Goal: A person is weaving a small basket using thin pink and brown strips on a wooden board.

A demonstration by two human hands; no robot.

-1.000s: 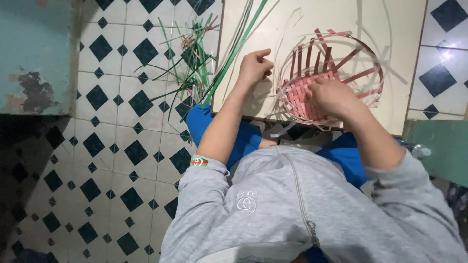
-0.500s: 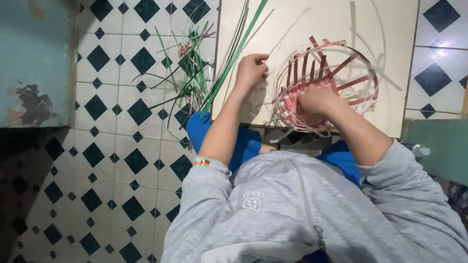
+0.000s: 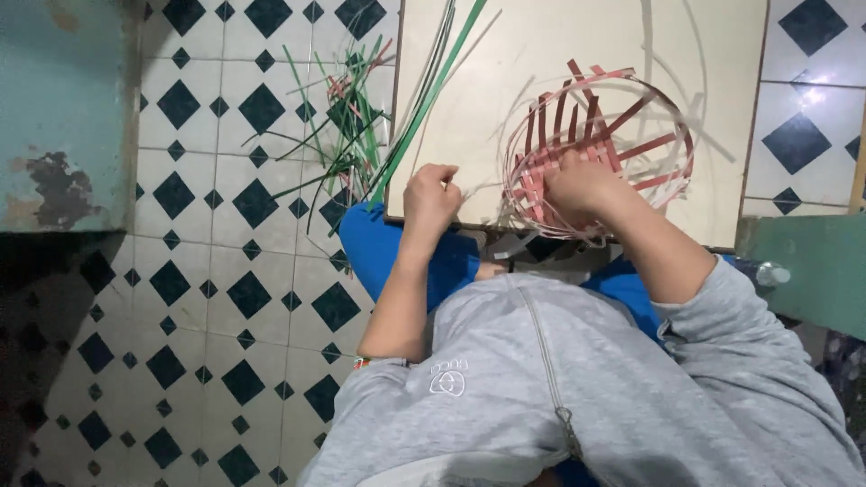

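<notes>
A half-woven round basket (image 3: 631, 117) of red and pale strips lies on a cream board (image 3: 505, 63) in front of me. My right hand (image 3: 577, 185) presses into its woven bottom, fingers closed on the strips near the front rim. At the board's near edge, just left of the basket, my left hand (image 3: 431, 197) has its fingers curled, pinching a thin pale strip (image 3: 483, 158) that runs toward the basket. Long green strips (image 3: 433, 90) lie across the board's left side, just above that hand.
A loose pile of green and reddish strip offcuts (image 3: 338, 126) lies on the black-and-white tiled floor (image 3: 225, 298) left of the board. A teal wall (image 3: 59, 99) stands at the left. A green surface (image 3: 812, 271) juts in at the right, beside my sleeve.
My left hand has drawn back from the middle of the board to its near edge. My right hand has stayed in the basket, shifting slightly left.
</notes>
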